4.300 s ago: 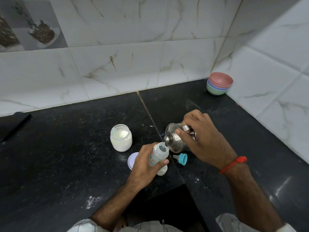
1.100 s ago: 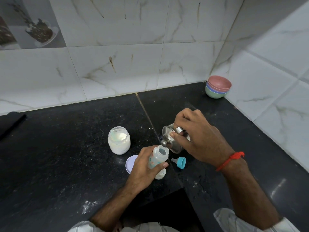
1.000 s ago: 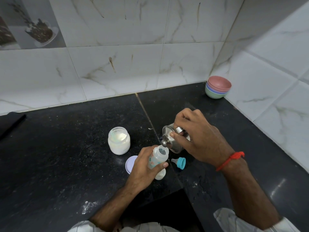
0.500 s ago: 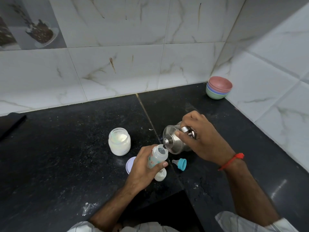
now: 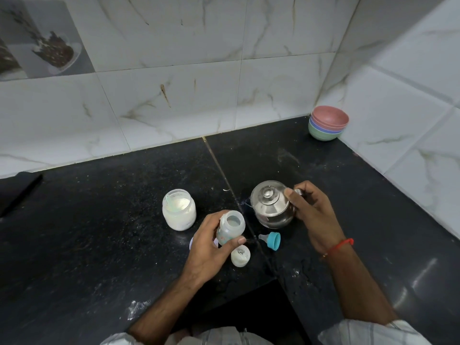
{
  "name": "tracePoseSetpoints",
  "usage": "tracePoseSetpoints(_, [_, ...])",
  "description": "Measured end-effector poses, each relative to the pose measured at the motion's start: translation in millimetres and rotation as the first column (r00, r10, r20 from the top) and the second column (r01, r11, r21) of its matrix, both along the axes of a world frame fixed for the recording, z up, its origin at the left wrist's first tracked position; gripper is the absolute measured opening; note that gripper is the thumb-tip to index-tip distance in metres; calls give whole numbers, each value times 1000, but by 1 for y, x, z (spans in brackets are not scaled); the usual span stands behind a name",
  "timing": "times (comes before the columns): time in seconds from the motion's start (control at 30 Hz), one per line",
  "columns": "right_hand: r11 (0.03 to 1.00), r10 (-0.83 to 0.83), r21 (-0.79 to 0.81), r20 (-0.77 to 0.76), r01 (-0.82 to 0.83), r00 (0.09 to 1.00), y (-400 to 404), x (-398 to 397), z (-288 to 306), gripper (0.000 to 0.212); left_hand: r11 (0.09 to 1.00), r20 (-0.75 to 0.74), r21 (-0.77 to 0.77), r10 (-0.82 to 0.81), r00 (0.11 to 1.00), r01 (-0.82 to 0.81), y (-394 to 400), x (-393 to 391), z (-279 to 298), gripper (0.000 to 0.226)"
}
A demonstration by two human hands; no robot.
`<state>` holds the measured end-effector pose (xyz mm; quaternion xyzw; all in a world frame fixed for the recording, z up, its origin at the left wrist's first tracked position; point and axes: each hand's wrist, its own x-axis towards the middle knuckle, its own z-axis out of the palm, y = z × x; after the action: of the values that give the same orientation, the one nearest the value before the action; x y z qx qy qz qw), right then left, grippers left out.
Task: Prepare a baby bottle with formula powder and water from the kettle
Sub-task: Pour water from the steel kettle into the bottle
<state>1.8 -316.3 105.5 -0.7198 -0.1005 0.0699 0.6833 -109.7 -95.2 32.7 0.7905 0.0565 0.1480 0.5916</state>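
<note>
Baby bottle [image 5: 230,229] stands near upright, open mouth upward, at counter [image 5: 99,232] centre. Left hand [image 5: 209,247] curls round its body. Right hand [image 5: 312,215] grips the handle of the upright steel kettle [image 5: 270,205] just right. Formula jar [image 5: 178,210] stands left; teal nipple [image 5: 271,240] and clear cap [image 5: 240,255] lie near. Stacked bowls [image 5: 328,122] sit far right.

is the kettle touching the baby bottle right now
Apart. The head view shows a strip of black counter between the kettle, upright in the right hand, and the baby bottle the left hand holds.
</note>
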Motion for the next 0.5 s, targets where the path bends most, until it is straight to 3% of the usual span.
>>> tracePoseSetpoints(0.2, [948,-182,213,-245,236,952,5,15,-57,31,1000,-42,-25,5,999,-6,3,-1,-6,58])
tracePoseSetpoints(0.4, [882,-342,199,-352,427,871,7,21,-92,30,991,-103,-89,94,990,-103,10,0,-7,52])
tracePoseSetpoints(0.5, [850,-388,203,-381,485,839,5,25,-103,30,992,-91,-33,121,989,-124,15,-1,-7,53])
